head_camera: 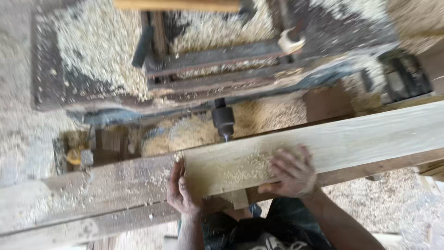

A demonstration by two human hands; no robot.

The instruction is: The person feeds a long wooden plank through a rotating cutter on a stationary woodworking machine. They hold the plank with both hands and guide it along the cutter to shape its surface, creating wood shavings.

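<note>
Sawdust heap, far left: pale shavings [88,44] lie thick over the dark top of the machine bed [51,88], and more dust greys the ground beside it.
Yellow part: a small yellow fitting [74,156] sits low in the shadow under the bed, just left of a grey block; what it belongs to cannot be told.
Support beam: a long weathered beam [92,190] runs across the lower left, rising slightly to the right, dusted with chips.
Left hand: the left hand [180,187] grips the near end of the pale plank, fingers curled up over the cut end, palm against the edge facing the person.
Drill chuck: a dark chuck with a short bit [223,121] points down toward the plank's far edge, just above it; whether the tip touches the wood cannot be told.
Pale plank: the plank [351,139] lies on the support beam and stretches away to the right edge of the view, its top scattered with fresh shavings between the two hands.
Right hand: the right hand [292,172] lies spread flat on the plank's top, fingers open and pressing down, thumb hooked over the near edge.
Machine rails: dark metal bars [217,69] cross the middle above the chuck, with a pale rounded knob [291,44] at the right end.
Far right: a dark motor-like block [402,78] sits amid sawdust, blurred.
</note>
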